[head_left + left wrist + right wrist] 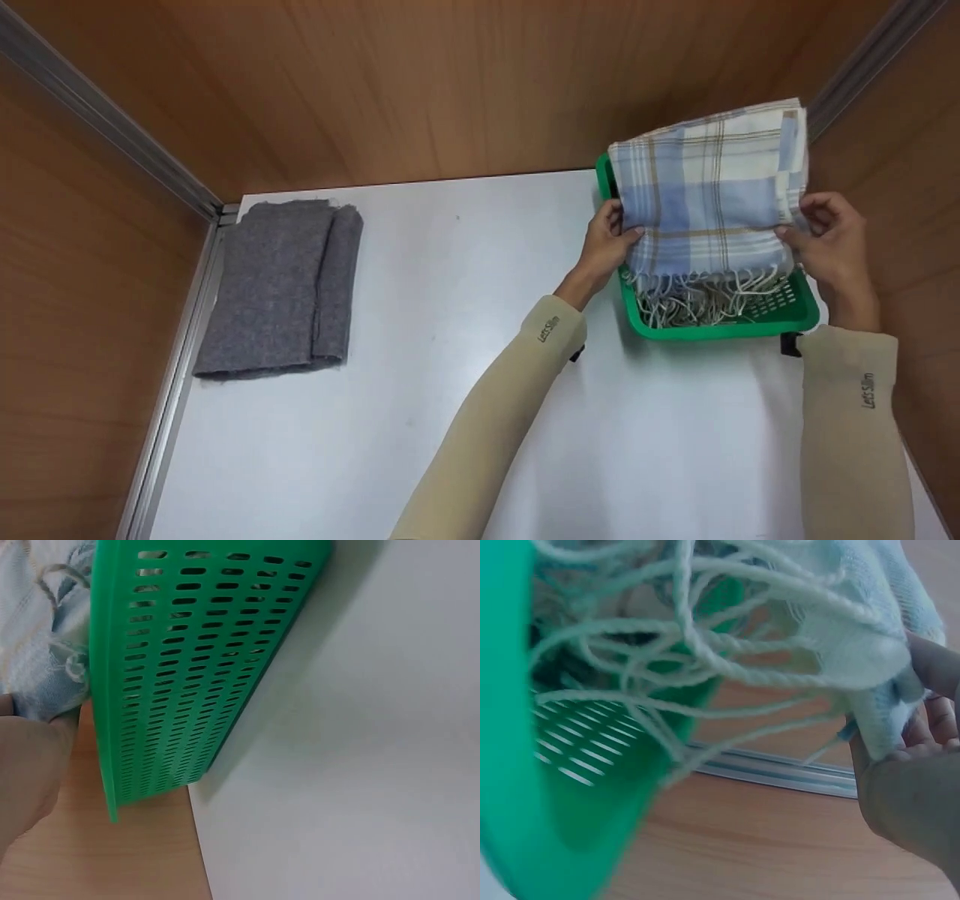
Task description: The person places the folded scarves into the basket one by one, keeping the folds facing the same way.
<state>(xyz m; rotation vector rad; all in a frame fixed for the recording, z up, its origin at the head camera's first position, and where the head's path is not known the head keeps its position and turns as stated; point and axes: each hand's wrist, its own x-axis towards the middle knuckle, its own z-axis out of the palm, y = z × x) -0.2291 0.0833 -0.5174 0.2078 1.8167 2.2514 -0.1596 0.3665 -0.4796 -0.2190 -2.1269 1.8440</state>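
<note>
A folded plaid cloth [705,187], blue and white with brown lines and a fringe, is held over a green basket [720,330]. My left hand [606,244] pinches its left edge between thumb and fingers; my right hand [836,240] pinches the right edge. Fringe strands hang into the basket, where more fringed material lies. In the left wrist view, my left hand [30,765] grips the cloth [45,667] beside the slotted basket wall [187,667]. The right wrist view has my right hand [915,787] gripping the cloth [870,622], with white fringe strands across the basket [592,817].
A folded grey cloth [274,289] lies on the left of the white table [450,315]. Wooden panels [405,90] stand behind and at both sides, with metal strips [172,375] along the corners. The basket stands near the back right, close to the right panel.
</note>
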